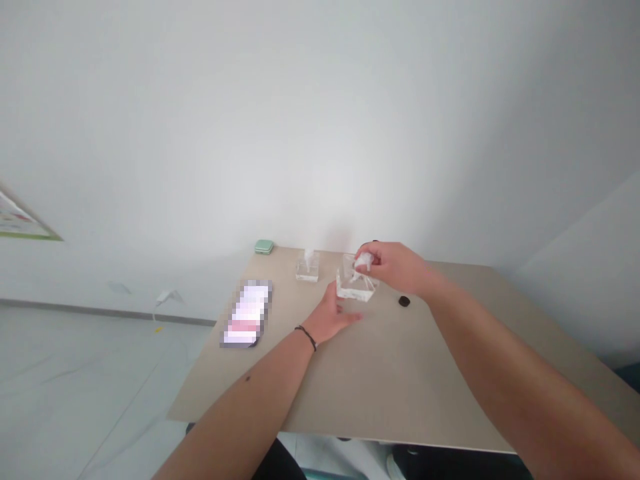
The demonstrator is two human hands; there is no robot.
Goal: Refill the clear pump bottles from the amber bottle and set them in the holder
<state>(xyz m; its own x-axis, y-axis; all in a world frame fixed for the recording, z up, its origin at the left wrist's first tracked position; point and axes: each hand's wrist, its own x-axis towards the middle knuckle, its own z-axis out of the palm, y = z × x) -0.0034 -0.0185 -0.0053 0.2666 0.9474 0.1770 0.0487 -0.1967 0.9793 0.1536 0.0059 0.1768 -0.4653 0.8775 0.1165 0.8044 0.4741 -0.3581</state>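
My right hand (387, 263) pinches a crumpled white tissue (364, 261) over a clear, square, thick-walled dish (355, 290). Part of the tissue hangs down toward the inside of that dish. At the dish's lower left side is my left hand (333, 317), its fingers spread and its thumb stretched out to the right. Some left fingertips are at the dish's edge; whether they press on it I cannot tell. A second, smaller-looking clear dish (307, 272) stands to the left with a white tissue (309, 257) sticking up from it.
A phone (247, 313) with a lit, blurred screen lies on the left of the beige table (390, 373). A small green case (264, 247) sits at the back left corner. Right of the dish lies a small dark round piece (404, 301). The white wall (320, 147) rises behind the table.
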